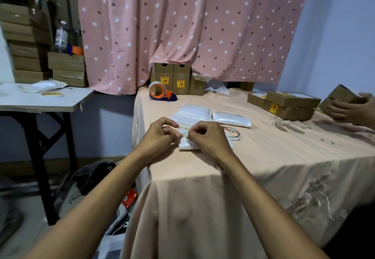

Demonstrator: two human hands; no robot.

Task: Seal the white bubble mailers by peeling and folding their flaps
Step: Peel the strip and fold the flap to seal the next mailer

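Head view, near to far, with all places given relative to the white bubble mailer [187, 144] lying flat at the near-left corner of the cloth-covered table [263, 157]. The mailer is kept flat on the cloth, presumably so that the flap can be worked against a firm surface. At its far edge the left hand [160, 133] and right hand [207, 137] are brought together, fingers curled and tips pinched closed at the flap; what is pinched appears to be the flap or its peel strip, though this is too small to be told apart. The peeling step is judged to be in hand, the fold not yet made. Just behind the mailer further white mailers [194, 113] are laid, with a small tape roll [233, 132] to the right. Farther behind, a tape dispenser [160, 92] is set before upright cardboard boxes [172, 79]. Far right, flat boxes [288, 104] are stacked, and another person's hands [351, 109] are closed on a box.
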